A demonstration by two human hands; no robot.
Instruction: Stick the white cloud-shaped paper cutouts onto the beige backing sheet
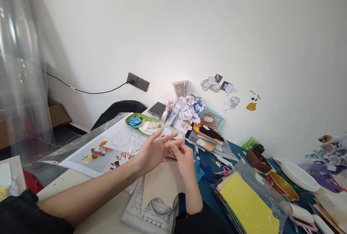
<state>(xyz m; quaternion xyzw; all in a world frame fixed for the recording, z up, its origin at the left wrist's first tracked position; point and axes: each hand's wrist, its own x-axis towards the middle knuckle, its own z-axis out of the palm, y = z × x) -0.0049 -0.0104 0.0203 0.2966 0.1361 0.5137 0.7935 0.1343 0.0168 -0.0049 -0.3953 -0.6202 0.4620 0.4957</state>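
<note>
My left hand (pixel 153 150) is held out over the work area with its fingers stretched. My right hand (pixel 185 156) pinches at the fingers of the left one; whatever may be between its fingertips is too small to make out. Under both hands lies a beige sheet (pixel 159 179) with curved cut-outs along its lower edge. It rests on a printed page (pixel 132 205), with a round, ring-like object (pixel 173 208) partly covered by it. Just beyond the fingers is a tan card (pixel 165 128) with white cut shapes. A green tray (pixel 128 120) holds blue and white paper pieces.
A large printed drawing sheet (pixel 78 163) lies at left. Paper cut-outs (pixel 185 113) and a phone (pixel 157 109) sit near the wall. On the right are pink-handled scissors (pixel 226 170), yellow paper (pixel 246 201), a gold-lined bowl (pixel 284 187) and a white lid (pixel 299 176).
</note>
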